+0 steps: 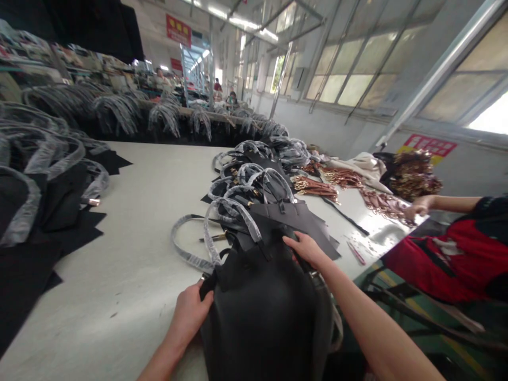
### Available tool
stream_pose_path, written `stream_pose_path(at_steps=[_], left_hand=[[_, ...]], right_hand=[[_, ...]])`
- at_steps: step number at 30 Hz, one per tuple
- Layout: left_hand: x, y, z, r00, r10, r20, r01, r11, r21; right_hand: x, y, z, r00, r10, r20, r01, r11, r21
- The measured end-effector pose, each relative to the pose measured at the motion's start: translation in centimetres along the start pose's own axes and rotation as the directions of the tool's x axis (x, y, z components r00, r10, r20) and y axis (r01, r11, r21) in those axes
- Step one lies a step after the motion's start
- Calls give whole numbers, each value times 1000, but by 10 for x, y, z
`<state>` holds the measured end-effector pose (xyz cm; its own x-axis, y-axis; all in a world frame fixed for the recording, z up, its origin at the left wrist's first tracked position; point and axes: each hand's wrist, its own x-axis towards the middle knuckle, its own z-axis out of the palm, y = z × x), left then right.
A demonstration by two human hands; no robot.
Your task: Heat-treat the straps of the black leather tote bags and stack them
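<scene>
Left fingers (205, 300) and right fingers (292, 242), curled closed, grasp a black bag's (265, 312) upper sides.

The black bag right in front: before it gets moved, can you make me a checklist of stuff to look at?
1. Left hand has a grip on the black bag: ok, it pinches the upper left edge.
2. Right hand has a grip too: ok, it holds the upper right edge.
3. Bottom of the bag is supported: cannot tell, it is out of the picture.
4. Left pile is away from the bag: ok, white tabletop lies between.
5. Red tool is away from both hands: ok, it lies off to the right.
6. Co-worker's hand is away from the bag: ok, it is far right.
</scene>
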<state>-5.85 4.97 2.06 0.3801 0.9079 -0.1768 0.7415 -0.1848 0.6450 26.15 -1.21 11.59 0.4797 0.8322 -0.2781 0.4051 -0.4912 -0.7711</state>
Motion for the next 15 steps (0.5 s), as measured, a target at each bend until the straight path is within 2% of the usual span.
stream_pose_path(at_steps=[2, 5, 10, 12, 15], left_hand=[[-2, 0, 1, 999, -31, -37, 32, 999, 27], [-2, -2, 1, 992, -67, -110, 65, 998, -19], [7, -8, -1, 971, -154, -184, 131, 983, -131], [10, -11, -1, 959, -190, -209, 152, 971, -184], [11, -15, 2, 946, -235, -224, 155, 934, -323]], right_hand=[[-2, -3, -4, 998, -42, -54, 42, 999, -1], [-21, 0, -25, 996, -61, -63, 62, 998, 16], [-84, 22, -65, 997, 11, -70, -9, 1000, 27], [-111, 35, -73, 996, 59, -68, -57, 998, 28], [-145, 59, -71, 986, 157, -49, -153, 986, 71]])
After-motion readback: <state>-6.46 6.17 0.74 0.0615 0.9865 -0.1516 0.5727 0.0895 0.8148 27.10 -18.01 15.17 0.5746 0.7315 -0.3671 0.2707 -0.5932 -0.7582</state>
